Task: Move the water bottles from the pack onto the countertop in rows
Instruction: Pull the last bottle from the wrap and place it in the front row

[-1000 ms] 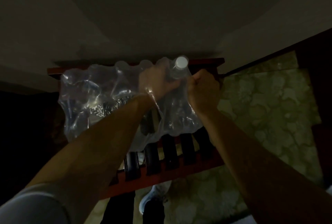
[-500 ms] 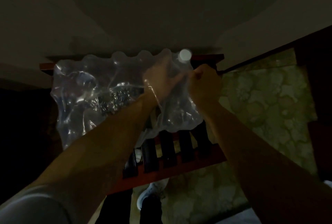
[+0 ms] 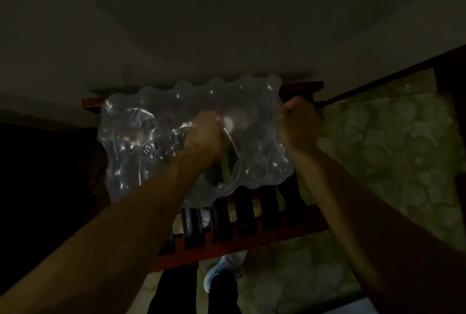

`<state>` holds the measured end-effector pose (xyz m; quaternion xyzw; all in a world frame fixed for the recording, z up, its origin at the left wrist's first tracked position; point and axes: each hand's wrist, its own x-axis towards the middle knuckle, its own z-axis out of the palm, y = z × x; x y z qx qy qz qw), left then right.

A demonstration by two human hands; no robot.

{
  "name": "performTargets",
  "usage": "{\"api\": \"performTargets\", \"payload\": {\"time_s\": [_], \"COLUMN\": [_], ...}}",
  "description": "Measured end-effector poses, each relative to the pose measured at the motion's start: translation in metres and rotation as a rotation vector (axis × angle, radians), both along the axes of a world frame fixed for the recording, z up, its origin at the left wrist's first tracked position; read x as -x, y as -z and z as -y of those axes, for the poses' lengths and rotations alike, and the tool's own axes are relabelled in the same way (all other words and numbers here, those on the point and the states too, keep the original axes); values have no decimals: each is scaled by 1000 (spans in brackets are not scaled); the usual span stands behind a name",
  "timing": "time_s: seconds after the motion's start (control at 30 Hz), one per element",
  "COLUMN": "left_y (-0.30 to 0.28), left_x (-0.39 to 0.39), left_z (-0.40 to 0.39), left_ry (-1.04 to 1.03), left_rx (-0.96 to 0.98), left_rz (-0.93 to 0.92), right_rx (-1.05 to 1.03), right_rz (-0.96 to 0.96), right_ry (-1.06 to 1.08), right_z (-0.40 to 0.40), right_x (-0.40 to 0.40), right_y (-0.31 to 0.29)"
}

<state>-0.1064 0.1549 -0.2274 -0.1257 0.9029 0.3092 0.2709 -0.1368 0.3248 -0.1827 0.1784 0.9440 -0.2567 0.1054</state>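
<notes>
Both hands at plastic pack (image 3: 176, 137) on slatted rack (image 3: 242, 225): left hand (image 3: 204, 134) reaches inside it, grip indiscernible; right hand (image 3: 297, 124) fisted on pack's right edge.

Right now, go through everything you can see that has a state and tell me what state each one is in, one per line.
plastic pack wrap: mostly emptied and crumpled, lying on the slatted rack, torn open near the middle.
water bottle: still inside the wrap, white cap showing, blurred.
left hand: reaching into the wrap at the bottle; grip unclear.
right hand: fist clenched on the wrap's right edge.
slatted rack: bearing the pack.
</notes>
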Motion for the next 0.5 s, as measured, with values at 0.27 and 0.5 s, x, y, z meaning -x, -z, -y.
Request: {"api": "performTargets", "payload": {"time_s": [0.27,0.5], "left_y": [-5,-34], "left_x": [-45,-55], "left_z": [-5,15], "left_ry": [-135,90], "left_rx": [-100,72], "left_rz": [50,26], "right_rx": [-15,8], "right_rz": [149,142], "right_ry": [23,64], "right_z": [7,8], "right_x": [-2,-12], "right_y": [-13,-21]}}
